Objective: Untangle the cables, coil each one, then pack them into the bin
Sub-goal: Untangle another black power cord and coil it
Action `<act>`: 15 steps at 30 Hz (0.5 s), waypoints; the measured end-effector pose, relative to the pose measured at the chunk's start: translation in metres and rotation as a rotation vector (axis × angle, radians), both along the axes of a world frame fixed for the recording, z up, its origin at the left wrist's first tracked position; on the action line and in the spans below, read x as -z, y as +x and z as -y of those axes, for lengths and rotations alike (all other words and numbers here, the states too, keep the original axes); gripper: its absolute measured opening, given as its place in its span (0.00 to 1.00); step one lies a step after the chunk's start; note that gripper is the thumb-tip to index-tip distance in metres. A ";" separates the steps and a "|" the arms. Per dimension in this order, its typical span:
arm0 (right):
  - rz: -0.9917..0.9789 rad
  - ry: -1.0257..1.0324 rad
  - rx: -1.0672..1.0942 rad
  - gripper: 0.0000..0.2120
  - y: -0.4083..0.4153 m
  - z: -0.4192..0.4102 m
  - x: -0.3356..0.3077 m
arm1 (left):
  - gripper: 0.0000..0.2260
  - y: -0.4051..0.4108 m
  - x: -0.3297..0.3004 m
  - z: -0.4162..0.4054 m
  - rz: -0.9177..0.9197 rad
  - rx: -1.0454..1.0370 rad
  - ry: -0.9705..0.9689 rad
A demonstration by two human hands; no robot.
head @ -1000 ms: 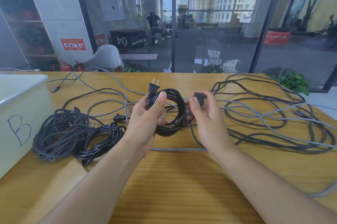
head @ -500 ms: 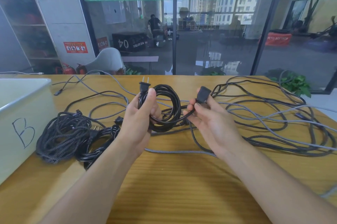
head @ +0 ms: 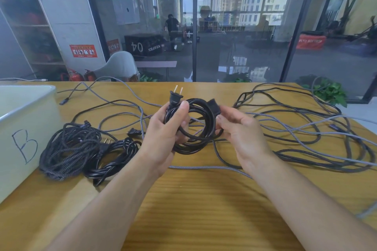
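Glass partitions with a green banner close off the far side of the room, and a pale wooden table [head: 204,210] runs from them toward the person. Above its middle the left hand [head: 163,138] grips a coiled black rubber power cable [head: 195,126], thumb pressed over the loops just under the two-pin plug [head: 175,96] that stands up above the knuckles. A second ago the right hand [head: 242,134] was pinching the cable's blocky black socket end [head: 214,105] out to the side of the coil; now that end lies against the coil's far right edge and the right hand's fingers have loosened beside it, touching the loops rather than clearly clamping them. I judge this cable is fully wound and ready to be set down or tied.

Left of the left hand lie a coiled black-and-grey braided cable [head: 67,150] and a bundled glossy black power cord [head: 114,156], both beside the white plastic bin marked "B" [head: 26,128], not inside it. Right of the right hand, loose grey and black cables [head: 306,138] sprawl tangled, so much work remains.
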State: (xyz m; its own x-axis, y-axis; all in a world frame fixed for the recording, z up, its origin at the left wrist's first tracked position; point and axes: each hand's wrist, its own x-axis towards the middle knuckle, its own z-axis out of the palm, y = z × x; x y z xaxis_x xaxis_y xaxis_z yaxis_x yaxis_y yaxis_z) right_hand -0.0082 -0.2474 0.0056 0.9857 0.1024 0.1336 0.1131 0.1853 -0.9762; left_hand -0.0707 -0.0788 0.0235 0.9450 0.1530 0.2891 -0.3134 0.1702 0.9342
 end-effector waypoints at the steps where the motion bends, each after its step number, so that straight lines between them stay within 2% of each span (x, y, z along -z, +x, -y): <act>1: -0.023 -0.022 -0.017 0.13 0.000 0.001 0.000 | 0.10 0.000 0.001 0.001 0.006 0.019 0.017; 5: -0.039 -0.122 -0.224 0.14 0.001 0.002 0.002 | 0.09 0.001 0.001 -0.001 -0.007 0.024 0.010; 9: -0.028 -0.128 -0.422 0.18 0.004 0.004 -0.001 | 0.10 0.003 0.001 -0.006 -0.020 -0.040 -0.027; 12: -0.063 -0.060 -0.503 0.18 0.004 0.003 -0.002 | 0.10 0.003 0.002 -0.004 -0.021 -0.081 -0.016; 15: -0.130 0.105 -0.596 0.21 0.002 0.005 -0.003 | 0.10 0.003 0.002 0.000 -0.016 -0.110 -0.008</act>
State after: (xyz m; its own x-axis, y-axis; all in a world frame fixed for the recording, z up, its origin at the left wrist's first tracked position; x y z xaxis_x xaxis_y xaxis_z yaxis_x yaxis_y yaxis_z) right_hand -0.0066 -0.2521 0.0086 0.7717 0.6336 0.0554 -0.1583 0.2757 -0.9481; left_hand -0.0675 -0.0788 0.0216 0.9270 0.2581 0.2721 -0.3153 0.1435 0.9381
